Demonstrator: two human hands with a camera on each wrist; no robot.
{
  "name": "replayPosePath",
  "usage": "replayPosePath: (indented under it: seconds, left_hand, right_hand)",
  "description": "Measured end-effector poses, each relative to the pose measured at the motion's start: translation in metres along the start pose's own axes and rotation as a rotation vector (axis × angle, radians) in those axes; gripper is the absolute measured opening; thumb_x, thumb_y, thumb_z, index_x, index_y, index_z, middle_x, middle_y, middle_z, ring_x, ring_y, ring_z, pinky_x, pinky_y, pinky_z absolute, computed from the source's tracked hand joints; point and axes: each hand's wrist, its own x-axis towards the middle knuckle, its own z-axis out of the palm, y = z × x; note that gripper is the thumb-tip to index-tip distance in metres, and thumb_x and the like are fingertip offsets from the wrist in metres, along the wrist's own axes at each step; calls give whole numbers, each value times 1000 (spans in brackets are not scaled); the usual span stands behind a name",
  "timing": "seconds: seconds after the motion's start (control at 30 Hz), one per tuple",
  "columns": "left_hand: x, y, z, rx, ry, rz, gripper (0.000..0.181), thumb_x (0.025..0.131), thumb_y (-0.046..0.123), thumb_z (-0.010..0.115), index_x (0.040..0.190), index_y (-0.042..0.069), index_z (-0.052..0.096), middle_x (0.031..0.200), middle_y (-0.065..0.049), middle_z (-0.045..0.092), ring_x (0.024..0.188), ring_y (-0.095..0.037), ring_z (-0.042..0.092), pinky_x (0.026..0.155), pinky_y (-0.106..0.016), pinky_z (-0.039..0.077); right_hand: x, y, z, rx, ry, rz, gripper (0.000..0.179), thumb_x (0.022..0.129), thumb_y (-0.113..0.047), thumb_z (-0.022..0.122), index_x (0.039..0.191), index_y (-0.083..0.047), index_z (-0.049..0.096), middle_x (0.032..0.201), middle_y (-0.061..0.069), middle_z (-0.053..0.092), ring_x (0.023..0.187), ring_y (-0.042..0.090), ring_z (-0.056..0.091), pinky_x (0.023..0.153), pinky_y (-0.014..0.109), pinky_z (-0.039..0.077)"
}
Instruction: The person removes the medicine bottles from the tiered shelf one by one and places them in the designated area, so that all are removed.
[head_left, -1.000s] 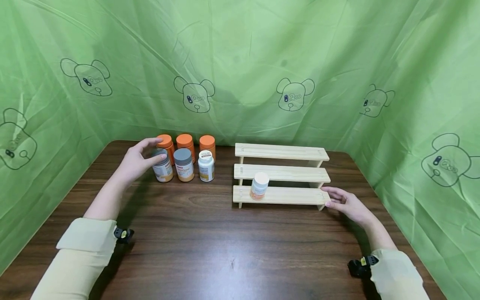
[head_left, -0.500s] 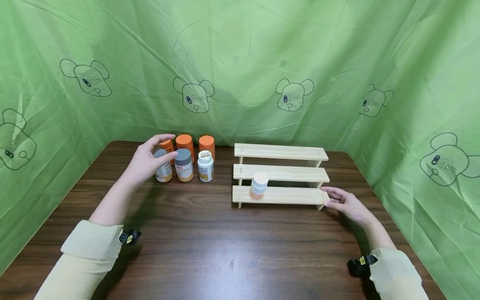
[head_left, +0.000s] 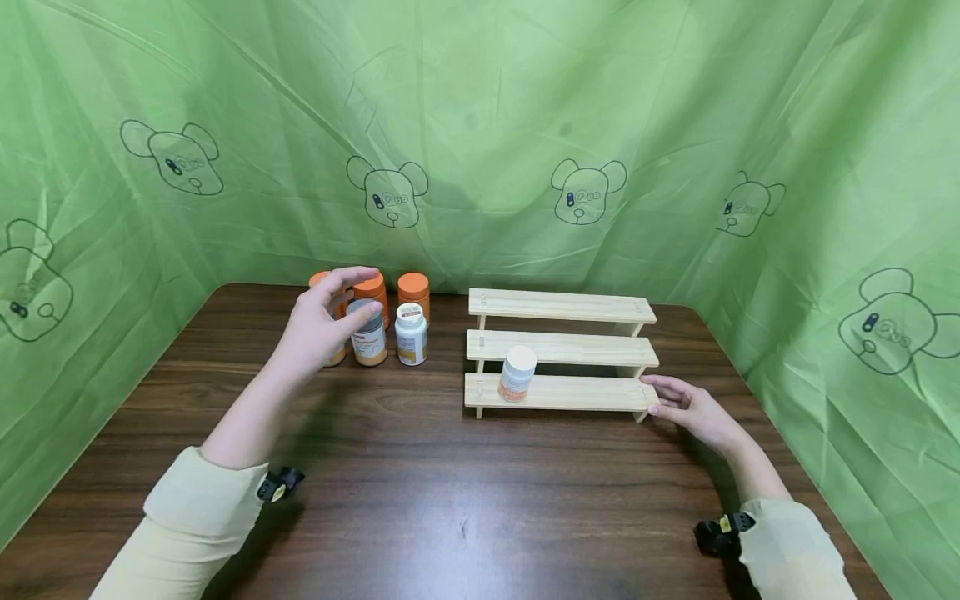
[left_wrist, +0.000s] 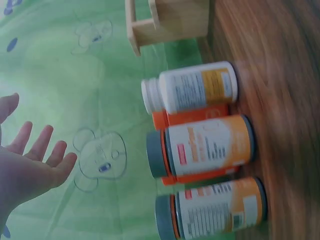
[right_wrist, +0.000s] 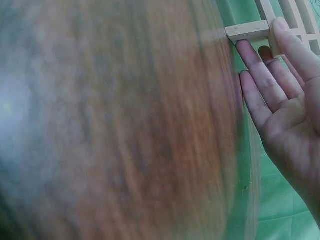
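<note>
My left hand is over the bottle group with thumb and fingers spread apart, holding nothing. In the left wrist view that hand shows a gap from the bottles. Below it stand a grey-lidded supplement bottle, a second grey-lidded bottle mostly hidden in the head view, and a white bottle. My right hand pinches the right end of the lowest tier of a three-tier wooden stand, thumb on one side and fingers on the other. A small white-capped bottle stands on that tier.
Behind the front bottles is a row of orange-lidded bottles, partly covered by my left hand. Everything stands on a dark wooden table. A green cloth printed with bear outlines hangs close behind and at both sides.
My left hand has moved rightward, from over the leftmost grey-lidded bottle to over the middle one. The right hand, the stand and the bottles keep their places.
</note>
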Motion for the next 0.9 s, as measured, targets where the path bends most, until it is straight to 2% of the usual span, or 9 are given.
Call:
replayPosePath:
  seconds: [0.1, 0.17, 0.27, 0.33, 0.5, 0.57, 0.67, 0.77, 0.9]
  left_hand:
    - [-2, 4, 9, -34, 11, 12, 42, 88, 21, 68, 128, 14, 56, 131, -2, 55, 125, -15, 46, 108, -40, 35]
    - [-3, 6, 15, -44, 21, 22, 41, 88, 21, 68, 127, 16, 57, 130, 0, 55, 124, -14, 47, 108, -38, 35]
    - [-4, 10, 24, -77, 37, 63, 39, 88, 17, 68, 125, 16, 58, 128, -2, 57, 123, -13, 49, 108, -37, 35]
    - [-4, 14, 29, -97, 39, 81, 39, 88, 14, 68, 125, 13, 58, 127, -4, 58, 123, -13, 50, 107, -37, 36]
    - [-9, 34, 41, -147, 11, 73, 39, 88, 11, 67, 125, 4, 56, 128, -10, 57, 119, -17, 52, 102, -38, 38]
    - [-10, 42, 46, -168, -8, 74, 40, 88, 8, 65, 126, 0, 55, 129, -14, 56, 119, -22, 52, 102, -41, 38]
    - [-11, 48, 52, -183, -36, 74, 41, 87, 4, 65, 127, -1, 53, 131, -17, 54, 123, -27, 49, 105, -45, 36]
    - [-12, 50, 60, -163, -71, 63, 44, 88, 7, 66, 129, 2, 53, 134, -14, 52, 127, -26, 45, 107, -47, 34]
    - [-12, 52, 71, -158, -120, 72, 47, 88, 9, 66, 131, 2, 51, 137, -13, 50, 130, -25, 42, 109, -49, 31]
  right_hand:
    - [0, -1, 0, -12, 10, 10, 54, 90, -11, 63, 138, 2, 42, 122, -9, 61, 107, -3, 57, 84, 17, 50]
    - [0, -1, 0, -19, 15, 10, 53, 90, -10, 63, 138, 2, 42, 124, 0, 61, 106, -3, 58, 84, 17, 49]
    - [0, 0, 0, -27, 13, 6, 53, 91, -9, 63, 137, 3, 42, 128, 14, 58, 107, -3, 57, 84, 16, 49]
    - [1, 0, 1, -24, 8, 5, 53, 91, -9, 62, 137, 4, 42, 128, 19, 57, 107, -3, 58, 84, 17, 50]
    - [0, 0, 0, -22, 15, 20, 53, 90, -11, 63, 138, 3, 42, 123, -5, 61, 106, -3, 58, 84, 16, 49]
    - [0, -1, 0, -21, 17, 24, 54, 90, -11, 64, 138, 2, 42, 121, -10, 61, 106, -3, 58, 84, 16, 49]
    - [0, -2, 0, -25, 14, 19, 54, 91, -12, 63, 138, 2, 42, 124, -4, 60, 107, -3, 57, 84, 17, 49]
    - [0, -2, 1, -30, 13, 18, 54, 91, -12, 63, 138, 2, 42, 127, 4, 59, 106, -4, 57, 84, 17, 50]
    - [0, -3, 0, -24, 11, 15, 54, 91, -11, 63, 138, 3, 41, 126, 0, 59, 107, -4, 57, 84, 17, 50]
